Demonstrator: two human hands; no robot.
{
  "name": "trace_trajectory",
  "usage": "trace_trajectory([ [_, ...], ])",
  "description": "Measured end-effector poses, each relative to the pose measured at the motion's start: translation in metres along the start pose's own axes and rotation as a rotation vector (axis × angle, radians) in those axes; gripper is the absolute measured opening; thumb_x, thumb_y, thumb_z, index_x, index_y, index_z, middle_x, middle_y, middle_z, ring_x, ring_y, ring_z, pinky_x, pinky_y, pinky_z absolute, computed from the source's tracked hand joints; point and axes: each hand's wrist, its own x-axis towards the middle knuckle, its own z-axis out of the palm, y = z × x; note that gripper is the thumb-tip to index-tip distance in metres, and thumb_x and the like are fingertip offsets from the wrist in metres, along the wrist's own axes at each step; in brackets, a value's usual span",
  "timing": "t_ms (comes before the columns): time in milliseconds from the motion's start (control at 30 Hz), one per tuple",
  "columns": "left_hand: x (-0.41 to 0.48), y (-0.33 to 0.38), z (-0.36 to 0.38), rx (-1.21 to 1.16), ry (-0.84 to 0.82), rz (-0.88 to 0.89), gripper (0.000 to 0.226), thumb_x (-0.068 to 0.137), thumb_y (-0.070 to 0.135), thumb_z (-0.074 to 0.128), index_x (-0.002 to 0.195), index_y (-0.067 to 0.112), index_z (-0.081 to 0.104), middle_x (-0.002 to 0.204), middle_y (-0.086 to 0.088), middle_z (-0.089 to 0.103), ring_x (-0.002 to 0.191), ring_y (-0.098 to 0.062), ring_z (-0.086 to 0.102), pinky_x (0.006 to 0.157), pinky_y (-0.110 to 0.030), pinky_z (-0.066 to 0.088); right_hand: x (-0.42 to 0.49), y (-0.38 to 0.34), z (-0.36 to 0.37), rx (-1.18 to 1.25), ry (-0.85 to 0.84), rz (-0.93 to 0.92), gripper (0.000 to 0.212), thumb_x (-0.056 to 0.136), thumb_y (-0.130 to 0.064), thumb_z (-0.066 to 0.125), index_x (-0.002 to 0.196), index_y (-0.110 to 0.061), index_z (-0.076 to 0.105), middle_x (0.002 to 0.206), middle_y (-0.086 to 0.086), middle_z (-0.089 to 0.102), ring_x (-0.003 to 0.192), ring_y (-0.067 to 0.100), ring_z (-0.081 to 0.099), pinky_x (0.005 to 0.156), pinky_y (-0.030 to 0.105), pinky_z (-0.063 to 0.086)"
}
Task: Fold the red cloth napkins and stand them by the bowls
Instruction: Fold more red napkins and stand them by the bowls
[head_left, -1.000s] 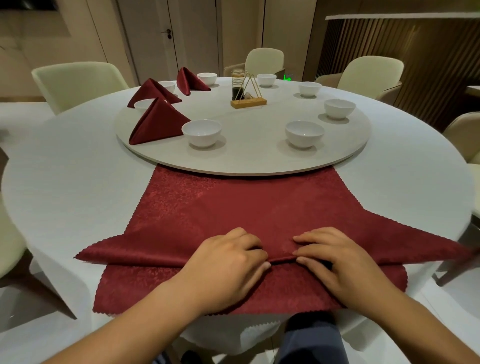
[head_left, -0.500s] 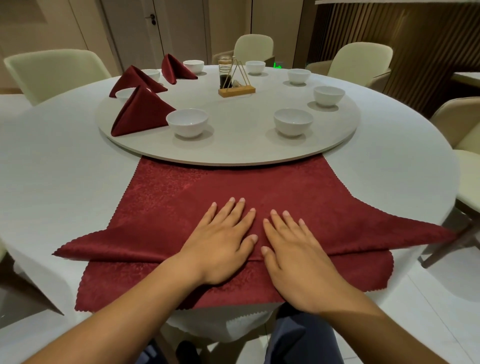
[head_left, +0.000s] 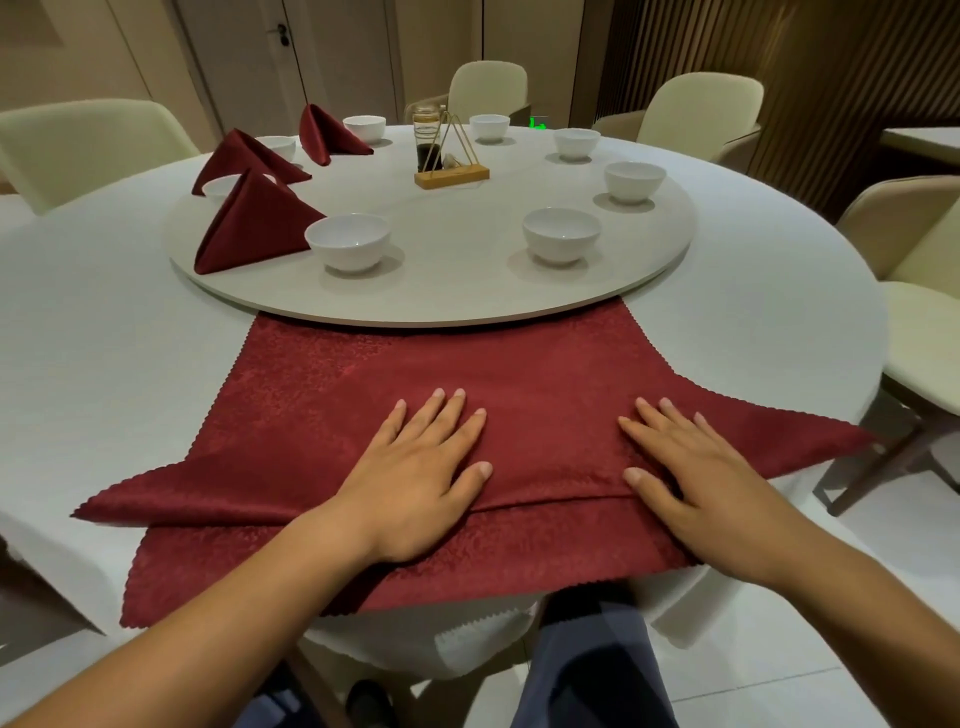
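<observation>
Red napkin (head_left: 519, 395) was laid flat on the white-clothed table (head_left: 104, 364), at the near edge, directly in front of the turntable (head_left: 467, 296). Its far edge was met by the turntable rim; whether it ran underneath could not be told. The top layer was folded toward the person, and its folded edge was seen running across between the two hands. The lower layer was draped over the table edge. Pointed corners were stuck out to left and right.

Left hand (head_left: 415, 483) was laid palm-down on the napkin, left of centre, fingers straight and slightly spread, nothing grasped. Right hand (head_left: 696, 478) was laid the same way right of centre, released, with its thumb at the folded edge. The hands were set apart, not touching.

Three folded napkins were stood on the turntable's left side. The nearest folded napkin (head_left: 254, 223) was just beside the near-left bowl (head_left: 347, 241). The second folded napkin (head_left: 244, 156) and third folded napkin (head_left: 327, 135) were stood farther back, each by a bowl. The near-right bowl (head_left: 561, 235) and further bowls were spaced round the right rim. A condiment stand (head_left: 451, 174) was placed near the turntable's centre.
</observation>
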Motion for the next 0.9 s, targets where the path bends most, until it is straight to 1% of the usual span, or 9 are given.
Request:
trace_trajectory([
  [67, -0.002, -0.002, -0.002, -0.107, 0.088, 0.050, 0.062, 0.103, 0.058, 0.025, 0.160, 0.036, 0.019, 0.170, 0.008, 0.002, 0.154, -0.005, -0.010, 0.127, -0.040, -0.006, -0.001, -0.006, -0.003, 0.085, 0.105, -0.065, 0.061, 0.087, -0.070, 0.038, 0.133, -0.037, 0.059, 0.156, -0.012, 0.039, 0.148, 0.007, 0.026, 0.123, 0.037, 0.021],
  [133, -0.007, -0.006, -0.007, -0.183, 0.231, 0.175, 0.049, 0.099, 0.060, 0.042, 0.143, 0.039, 0.050, 0.158, 0.015, 0.035, 0.150, -0.005, 0.020, 0.124, -0.042, 0.018, -0.002, -0.014, -0.006, 0.155, 0.175, -0.148, 0.042, 0.083, -0.067, 0.055, 0.108, -0.038, 0.070, 0.135, -0.018, 0.055, 0.131, 0.003, 0.045, 0.110, 0.036, 0.038],
  [200, -0.012, -0.010, -0.013, -0.174, 0.282, 0.290, 0.042, 0.093, 0.066, 0.054, 0.120, 0.038, 0.068, 0.131, 0.022, 0.054, 0.129, -0.001, 0.044, 0.108, -0.036, 0.041, -0.001, -0.021, -0.005, 0.181, 0.182, -0.200, 0.031, 0.080, -0.065, 0.063, 0.095, -0.039, 0.073, 0.117, -0.025, 0.059, 0.118, 0.002, 0.051, 0.101, 0.033, 0.042],
  [267, -0.017, -0.015, -0.016, -0.156, 0.265, 0.345, 0.041, 0.089, 0.068, 0.060, 0.111, 0.036, 0.072, 0.115, 0.022, 0.057, 0.111, -0.002, 0.052, 0.094, -0.030, 0.048, 0.001, -0.020, -0.002, 0.174, 0.165, -0.211, 0.028, 0.078, -0.063, 0.066, 0.092, -0.040, 0.074, 0.108, -0.026, 0.059, 0.110, 0.001, 0.052, 0.097, 0.034, 0.044],
  [367, -0.023, -0.021, -0.019, -0.105, 0.265, 0.349, 0.041, 0.091, 0.066, 0.055, 0.112, 0.036, 0.073, 0.106, 0.021, 0.056, 0.098, 0.000, 0.054, 0.080, -0.027, 0.052, 0.002, -0.015, 0.000, 0.137, 0.184, -0.197, 0.031, 0.081, -0.063, 0.058, 0.092, -0.039, 0.075, 0.099, -0.025, 0.059, 0.101, 0.003, 0.054, 0.092, 0.037, 0.046],
  [467, -0.030, -0.027, -0.018, -0.019, 0.291, 0.357, 0.035, 0.097, 0.057, 0.052, 0.112, 0.034, 0.073, 0.102, 0.018, 0.056, 0.092, -0.001, 0.056, 0.073, -0.027, 0.054, 0.003, -0.014, 0.004, 0.084, 0.235, -0.220, 0.029, 0.086, -0.056, 0.055, 0.089, -0.036, 0.075, 0.096, -0.022, 0.060, 0.093, 0.007, 0.055, 0.084, 0.041, 0.049],
  [600, -0.034, -0.030, -0.016, 0.062, 0.342, 0.407, 0.026, 0.097, 0.044, 0.055, 0.108, 0.030, 0.074, 0.095, 0.014, 0.057, 0.082, -0.006, 0.058, 0.063, -0.026, 0.052, 0.011, -0.018, 0.011, 0.124, 0.260, -0.234, 0.022, 0.092, -0.047, 0.055, 0.088, -0.033, 0.072, 0.094, -0.021, 0.059, 0.092, 0.008, 0.055, 0.083, 0.040, 0.049],
  [700, -0.036, -0.037, -0.017, 0.116, 0.403, 0.398, 0.029, 0.098, 0.040, 0.051, 0.101, 0.026, 0.076, 0.087, 0.012, 0.057, 0.073, -0.009, 0.058, 0.052, -0.025, 0.045, 0.023, -0.021, 0.011, 0.171, 0.236, -0.251, 0.015, 0.093, -0.042, 0.058, 0.088, -0.034, 0.069, 0.094, -0.022, 0.059, 0.094, 0.008, 0.055, 0.085, 0.040, 0.048],
  [900, -0.046, -0.056, -0.021, 0.175, 0.447, 0.342, 0.034, 0.099, 0.039, 0.047, 0.102, 0.023, 0.077, 0.083, 0.009, 0.058, 0.069, -0.012, 0.058, 0.047, -0.028, 0.043, 0.050, -0.037, 0.000, 0.139, 0.083, -0.334, 0.012, 0.092, -0.041, 0.061, 0.091, -0.035, 0.071, 0.093, -0.022, 0.062, 0.094, 0.006, 0.057, 0.085, 0.033, 0.050],
])
